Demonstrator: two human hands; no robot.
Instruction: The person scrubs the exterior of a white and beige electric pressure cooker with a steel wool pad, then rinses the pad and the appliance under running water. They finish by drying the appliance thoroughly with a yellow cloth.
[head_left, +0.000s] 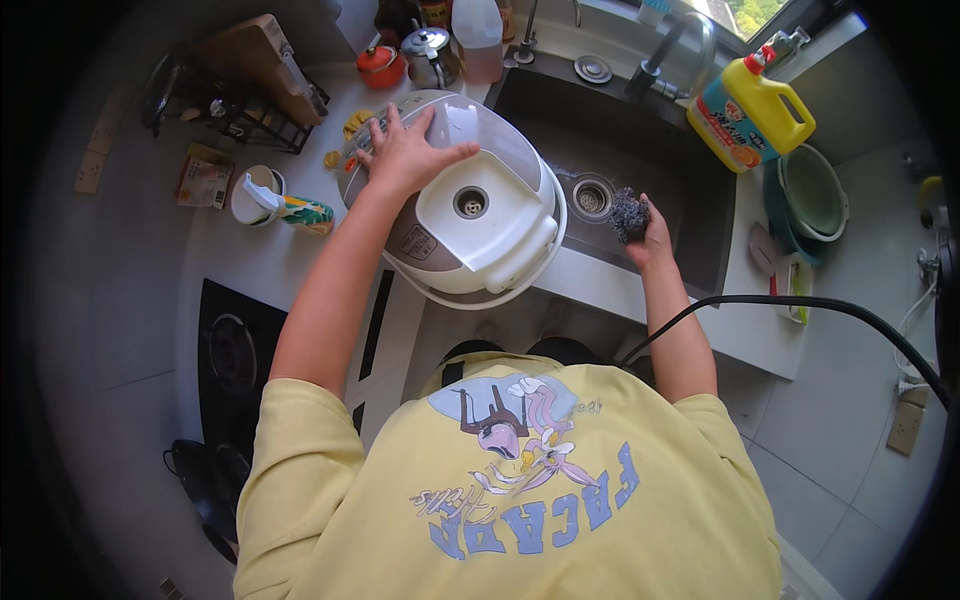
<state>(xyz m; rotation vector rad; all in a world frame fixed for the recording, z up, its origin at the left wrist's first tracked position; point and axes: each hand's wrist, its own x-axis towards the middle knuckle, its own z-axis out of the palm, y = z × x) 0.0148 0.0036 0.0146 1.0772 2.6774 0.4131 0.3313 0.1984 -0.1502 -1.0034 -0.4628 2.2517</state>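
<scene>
A white and grey rice cooker (487, 232) stands on the counter at the left edge of the sink, its lid down and a round steam vent (471, 202) showing on top. My left hand (409, 154) lies flat on the lid near the control panel, fingers spread. In my right hand (651, 238) is a dark metal wool scourer (628, 215), held over the sink (675, 187) to the right of the drain (592, 196). The cooker's far side and base are hidden.
A yellow detergent jug (750, 112) and stacked basins (814, 191) stand right of the sink. A faucet (660, 64) rises behind it. Leftward are a spray bottle (304, 214), a cutting board (259, 67) in a rack and a black cooktop (236, 352). A red pot (380, 67) sits behind the cooker.
</scene>
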